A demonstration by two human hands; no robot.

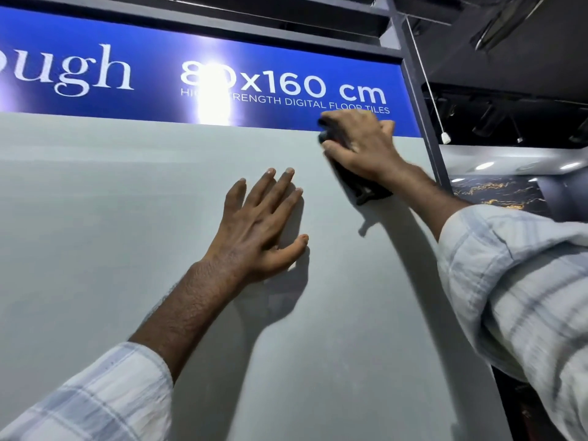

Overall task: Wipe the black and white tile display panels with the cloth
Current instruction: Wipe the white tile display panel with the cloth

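Observation:
A large pale grey-white tile panel (111, 233) fills most of the head view, standing upright in front of me. My left hand (261, 224) lies flat on it near the middle, fingers straight and spread. My right hand (359, 144) is up at the panel's top right corner, holding a dark cloth (362, 189) against the surface. The cloth shows as a dark fold below the palm and a dark bit by the fingertips; the rest is hidden under the hand.
A blue sign (222, 78) reading "80x160 cm" runs along the panel's top edge, with a bright light glare on it. A dark metal frame post (423, 100) borders the panel's right side. Beyond it stands a black tile with gold veins (499, 192).

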